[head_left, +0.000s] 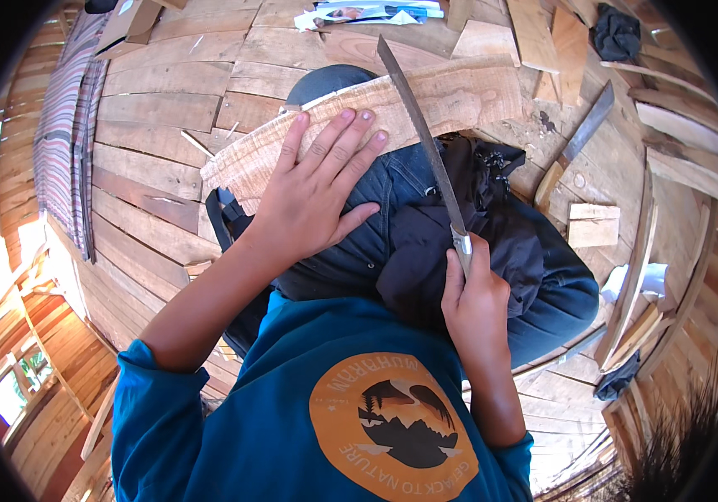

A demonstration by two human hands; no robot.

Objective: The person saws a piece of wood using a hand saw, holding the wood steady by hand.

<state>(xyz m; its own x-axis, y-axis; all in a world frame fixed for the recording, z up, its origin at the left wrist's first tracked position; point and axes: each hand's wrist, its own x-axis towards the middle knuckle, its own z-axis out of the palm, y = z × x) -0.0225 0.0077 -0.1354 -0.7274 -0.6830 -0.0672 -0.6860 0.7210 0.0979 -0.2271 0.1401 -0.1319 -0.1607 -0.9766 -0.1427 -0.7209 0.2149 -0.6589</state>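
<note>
A rough, pale wooden board lies slantwise across my lap, over my jeans. Flat on its left part rests my left hand, fingers spread and thumb out to the side, pressing on the wood. In my right hand is the handle of a saw with a long, narrow, dark blade and what looks like a toothed edge. The blade points up and away, passing over the board to the right of my left hand; I cannot tell whether it touches the wood.
A machete with a wooden handle lies on the plank floor to the right. Near it are a small wood block and several loose boards. Dark cloth covers part of my lap. Striped fabric hangs at the left.
</note>
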